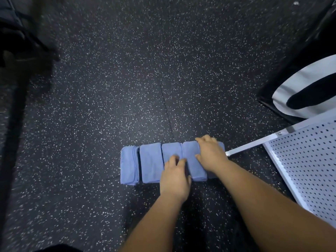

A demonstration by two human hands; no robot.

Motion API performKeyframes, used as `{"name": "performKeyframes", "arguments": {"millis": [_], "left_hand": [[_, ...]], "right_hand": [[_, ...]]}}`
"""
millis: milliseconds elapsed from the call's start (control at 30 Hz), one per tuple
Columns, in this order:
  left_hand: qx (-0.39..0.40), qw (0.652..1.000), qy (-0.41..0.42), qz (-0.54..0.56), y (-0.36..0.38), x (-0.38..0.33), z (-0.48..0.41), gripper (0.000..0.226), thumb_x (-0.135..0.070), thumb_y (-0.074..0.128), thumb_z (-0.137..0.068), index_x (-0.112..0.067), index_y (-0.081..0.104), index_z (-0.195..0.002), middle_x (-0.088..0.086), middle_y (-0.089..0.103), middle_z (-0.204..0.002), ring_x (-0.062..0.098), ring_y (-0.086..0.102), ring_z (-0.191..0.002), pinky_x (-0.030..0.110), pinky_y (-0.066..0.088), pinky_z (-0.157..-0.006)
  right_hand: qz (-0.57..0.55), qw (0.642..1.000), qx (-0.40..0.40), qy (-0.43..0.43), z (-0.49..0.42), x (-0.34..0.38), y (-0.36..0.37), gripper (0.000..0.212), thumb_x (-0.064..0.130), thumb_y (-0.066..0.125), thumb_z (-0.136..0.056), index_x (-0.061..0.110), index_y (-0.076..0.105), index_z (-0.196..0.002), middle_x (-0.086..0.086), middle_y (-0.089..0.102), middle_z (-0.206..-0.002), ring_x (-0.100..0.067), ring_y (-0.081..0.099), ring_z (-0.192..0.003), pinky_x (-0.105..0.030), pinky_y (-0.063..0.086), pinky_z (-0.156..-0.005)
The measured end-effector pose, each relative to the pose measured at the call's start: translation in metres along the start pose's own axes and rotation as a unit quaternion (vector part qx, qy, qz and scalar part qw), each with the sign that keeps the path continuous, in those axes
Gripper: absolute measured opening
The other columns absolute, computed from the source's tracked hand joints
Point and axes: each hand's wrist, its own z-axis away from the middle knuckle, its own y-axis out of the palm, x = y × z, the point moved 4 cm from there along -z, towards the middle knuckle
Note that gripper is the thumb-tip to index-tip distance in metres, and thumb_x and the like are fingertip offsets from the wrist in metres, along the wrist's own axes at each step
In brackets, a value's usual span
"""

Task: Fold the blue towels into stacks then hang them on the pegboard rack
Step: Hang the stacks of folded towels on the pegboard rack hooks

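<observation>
the blue towels (151, 162) are lying folded on the dark speckled floor (109, 88), set side by side in a tight row of narrow bundles running left to right, in front of the person. the leftmost bundle is showing its layered edges and is standing slightly apart from the next one.

the left hand (174, 177) is resting on the middle of the row, its fingers bent and its fingertips pressing down where the third and fourth bundles are meeting. whether it is actually pinching cloth or only pushing on it, i cannot tell.

the right hand (211, 155) is spreading wide over the right end of the row. its fingers are curling over the far edge and its thumb is stretching out across the top, so it is holding the last bundles in a broad grasp. both forearms are reaching in from the lower edge.

the white pegboard rack (309, 170) is lying to the right. one of its metal bars (251, 145) is ending just beside the right end of the row. a black and white bag (305, 88) is sitting behind the rack.
</observation>
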Motion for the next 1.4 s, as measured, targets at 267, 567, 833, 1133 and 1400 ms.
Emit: {"name": "performKeyframes", "arguments": {"millis": [267,567,833,1133,1400], "left_hand": [[-0.012,0.999,-0.013,0.034,-0.005,-0.004,0.003,0.048,-0.037,0.062,-0.100,-0.022,0.054,-0.145,0.002,0.038,-0.153,0.027,0.042,-0.139,0.039,0.041,-0.114],[-0.044,0.995,-0.022,0.089,-0.041,-0.043,0.026,0.050,-0.057,0.054,-0.103,-0.025,0.056,-0.141,-0.001,0.050,-0.141,0.023,0.051,-0.130,0.040,0.049,-0.105],[-0.152,0.955,0.061,0.246,-0.100,-0.110,0.069,0.025,-0.015,0.072,-0.095,-0.033,0.058,-0.107,-0.010,0.057,-0.108,0.003,0.057,-0.092,0.027,0.048,-0.085],[-0.120,0.911,0.134,0.371,-0.150,-0.173,0.131,0.020,-0.039,0.064,-0.104,-0.028,0.069,-0.121,-0.012,0.073,-0.106,-0.003,0.067,-0.093,0.017,0.051,-0.080],[-0.092,0.891,0.232,0.379,-0.179,-0.217,0.182,0.032,-0.014,0.081,-0.093,-0.020,0.070,-0.121,-0.005,0.077,-0.109,0.000,0.074,-0.091,0.022,0.059,-0.081]], "right_hand": [[-0.254,0.963,0.011,0.093,0.024,-0.010,-0.014,0.043,0.018,0.078,-0.082,0.021,0.053,-0.117,0.003,0.059,-0.096,-0.022,0.058,-0.098,-0.034,0.050,-0.085],[-0.514,0.848,-0.043,0.120,0.098,-0.013,-0.052,0.043,0.017,0.084,-0.082,0.032,0.055,-0.110,-0.008,0.067,-0.113,-0.022,0.067,-0.100,-0.039,0.056,-0.086],[-0.564,0.815,-0.116,0.059,0.180,-0.003,-0.128,0.039,0.020,0.084,-0.089,0.029,0.061,-0.119,-0.001,0.076,-0.105,-0.016,0.075,-0.096,-0.036,0.061,-0.080],[-0.574,0.789,-0.220,0.026,0.268,-0.005,-0.184,0.030,0.017,0.071,-0.100,0.019,0.065,-0.129,0.003,0.078,-0.114,-0.011,0.076,-0.101,-0.031,0.060,-0.088],[-0.508,0.812,-0.287,-0.026,0.356,-0.006,-0.219,0.031,0.011,0.070,-0.098,0.027,0.075,-0.124,0.009,0.080,-0.111,-0.009,0.075,-0.105,-0.036,0.060,-0.098]]}}
